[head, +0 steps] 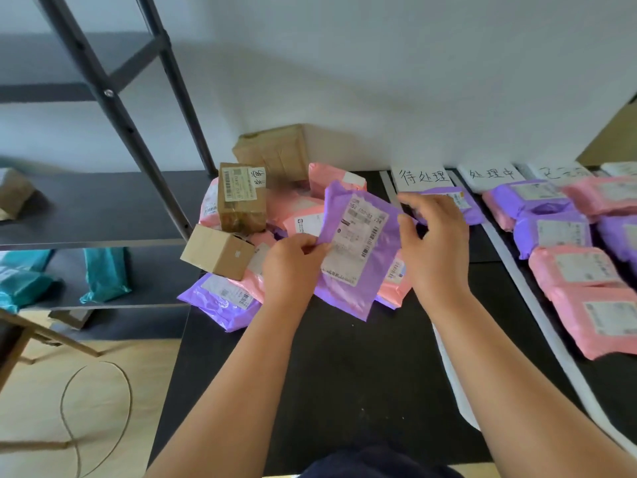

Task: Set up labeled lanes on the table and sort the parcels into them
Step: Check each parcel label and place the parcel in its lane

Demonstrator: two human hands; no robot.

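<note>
Left hand (293,267) and right hand (436,243) pinch crinkled purple mailer (360,246) by edges, white label up.

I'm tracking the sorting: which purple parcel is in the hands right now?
The purple parcel over the pile, label up: the left hand pinches its left edge, the right hand its right edge. The others lie on the table.

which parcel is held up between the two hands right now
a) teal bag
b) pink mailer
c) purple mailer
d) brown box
C: the left hand pinches the purple mailer at its left edge and the right hand grips its right edge, with the label facing the camera.
</note>
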